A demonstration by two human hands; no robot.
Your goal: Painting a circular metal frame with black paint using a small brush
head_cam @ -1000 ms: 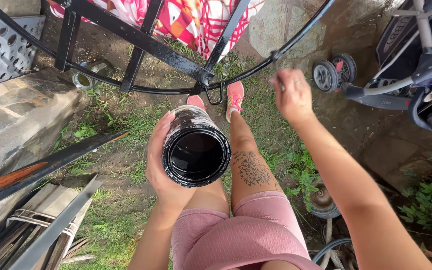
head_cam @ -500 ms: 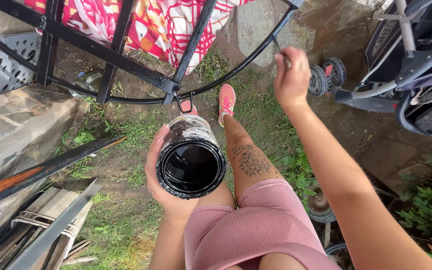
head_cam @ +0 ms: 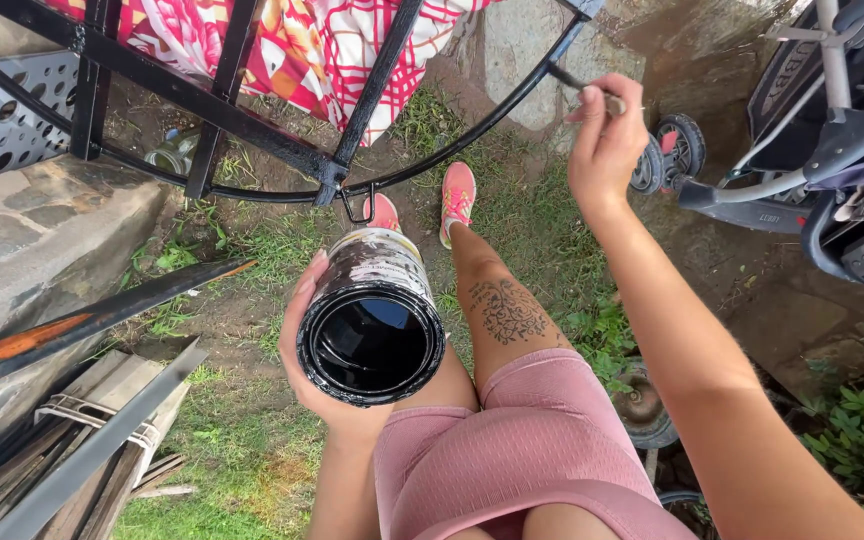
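Note:
My left hand (head_cam: pixel 314 380) grips an open can of black paint (head_cam: pixel 372 320) from below, held over my thighs with its mouth facing up. My right hand (head_cam: pixel 604 140) is raised ahead, shut on a thin paintbrush (head_cam: pixel 580 86) whose tip touches the curved black bar of a metal frame (head_cam: pixel 252 130). The frame's straight bars cross the upper left, with a small hook hanging at its lowest point. My legs in pink shorts and orange shoes stand on grass below.
A pushchair with small wheels (head_cam: pixel 832 140) stands at the right. A stone block (head_cam: pixel 42 230) and long metal strips (head_cam: pixel 92 320) lie at the left. A red patterned cloth (head_cam: pixel 292 50) hangs behind the frame. A perforated metal panel (head_cam: pixel 2 120) is at the far left.
My right hand has risen and moved right, bringing the brush up to the curved bar. The can has stayed in my left hand, shifting slightly lower in view.

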